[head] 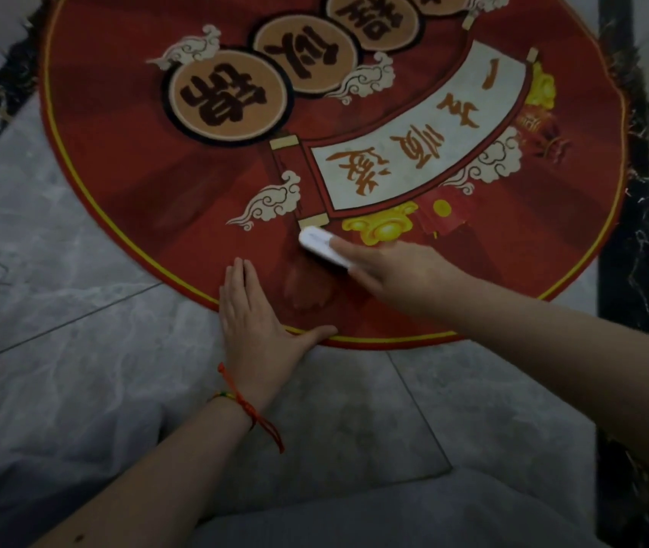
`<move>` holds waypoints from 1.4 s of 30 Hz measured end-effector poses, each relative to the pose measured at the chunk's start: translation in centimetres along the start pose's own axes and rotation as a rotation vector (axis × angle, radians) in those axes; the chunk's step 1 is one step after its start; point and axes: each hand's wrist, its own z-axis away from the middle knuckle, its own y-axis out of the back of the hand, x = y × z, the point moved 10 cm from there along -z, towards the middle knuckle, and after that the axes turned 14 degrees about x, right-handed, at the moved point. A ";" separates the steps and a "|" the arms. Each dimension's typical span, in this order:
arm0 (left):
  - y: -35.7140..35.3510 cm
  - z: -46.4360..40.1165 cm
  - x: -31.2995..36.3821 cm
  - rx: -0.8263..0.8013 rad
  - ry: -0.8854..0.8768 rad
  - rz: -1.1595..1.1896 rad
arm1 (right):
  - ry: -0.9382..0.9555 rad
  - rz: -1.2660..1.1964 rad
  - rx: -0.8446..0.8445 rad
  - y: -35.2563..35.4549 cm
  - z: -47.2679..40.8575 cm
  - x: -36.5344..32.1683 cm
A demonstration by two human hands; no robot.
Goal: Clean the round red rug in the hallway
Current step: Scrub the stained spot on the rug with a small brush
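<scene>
Two hands on the near edge of the round red rug (125, 152) — one pressing flat, one working a small white tool.

Left hand (253, 322) lies palm-down, fingers straight and together, thumb spread out along the rug's yellow border; a red string bracelet (249, 405) sits on its wrist. Right hand (398, 270) reaches in from the right, forearm angled across, fingers curled round a white oblong brush (320, 245) with the index finger laid along its top — brush tip touching the rug just beyond and right of the left fingertips. Rug spreads ahead of both hands on grey tiled floor (77, 350). No containers visible.
</scene>
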 end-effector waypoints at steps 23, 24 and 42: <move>-0.1 -0.1 0.8 -0.005 0.027 0.038 | 0.055 0.026 -0.075 -0.6 4.6 -0.4; -0.1 -0.1 0.8 -0.006 0.030 0.045 | 0.085 0.013 -0.098 -0.7 5.8 -1.1; -0.2 -0.3 0.9 0.002 0.015 0.030 | -0.128 0.022 -0.031 0.5 1.6 4.0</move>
